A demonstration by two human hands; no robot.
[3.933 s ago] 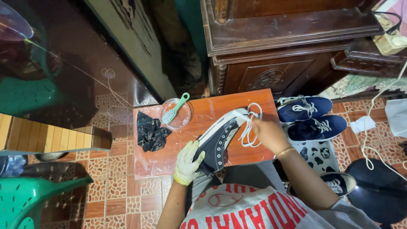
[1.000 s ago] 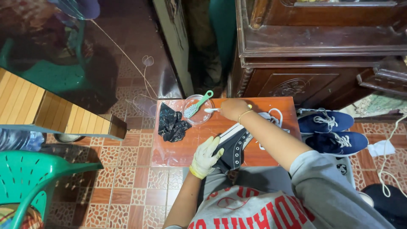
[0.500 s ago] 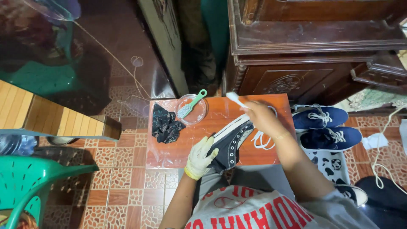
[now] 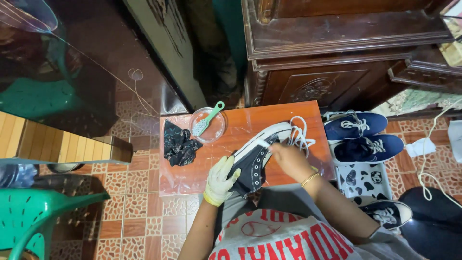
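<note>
The gloved left hand [image 4: 220,179] gripped the black shoe [image 4: 257,156] at bench [image 4: 250,115] centre. The bare right hand [image 4: 288,158] closed on a small white item at the shoe's side. Risk: the bowl [image 4: 208,126] at 11 o'clock could tip if the shoe slid.

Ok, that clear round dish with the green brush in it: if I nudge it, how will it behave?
The clear dish looks thin and shallow, so probably light and quick to slide on the glossy plastic sheet covering the red table. The green brush leans over its rim, handle sticking out, so a bump may flip it out or tilt the dish.
</note>
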